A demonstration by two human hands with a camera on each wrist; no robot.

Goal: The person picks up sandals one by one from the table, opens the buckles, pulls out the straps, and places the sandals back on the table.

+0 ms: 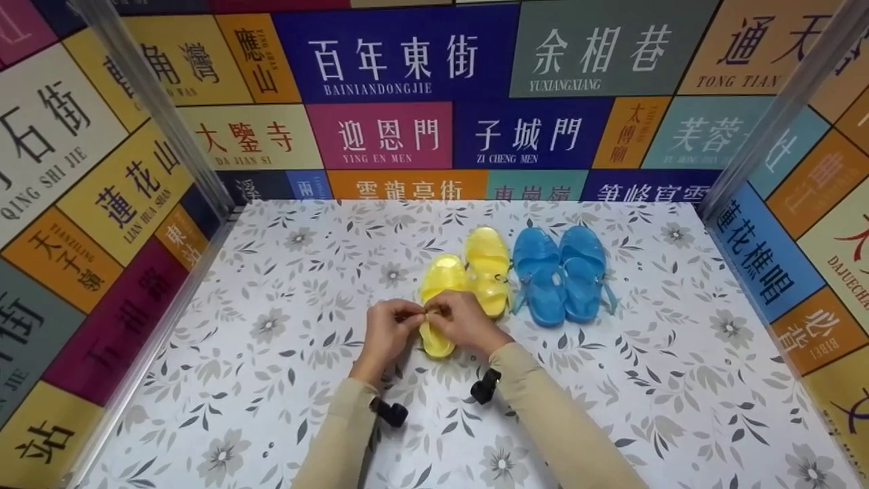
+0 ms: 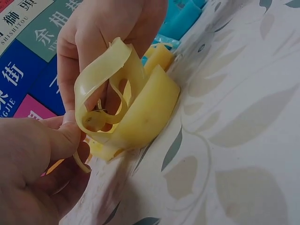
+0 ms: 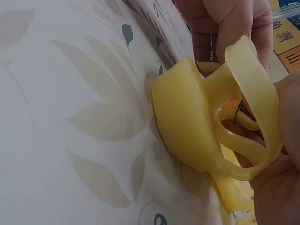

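Note:
A yellow sandal [image 1: 445, 272] lies on the patterned tabletop with its toe pointing away from me. My left hand [image 1: 388, 331] pinches the thin free end of its strap [image 2: 80, 163] at the sandal's left side. From the right, my right hand [image 1: 468, 322] reaches over the sandal and holds the strap close to the left fingertips. The heel band [image 3: 253, 89] loops up above the sole. A small metal buckle [image 3: 240, 110] shows inside the loop, partly hidden by fingers. Beside it rests the second yellow sandal [image 1: 487, 246], apart from both hands.
Two blue sandals stand side by side to the right, the left one [image 1: 536, 248] near the yellow pair and the right one [image 1: 582, 246] beyond it, straps loose at the sides. Sign-covered panels [image 1: 407, 68] border the floral tabletop [image 1: 271, 380] at the back and sides.

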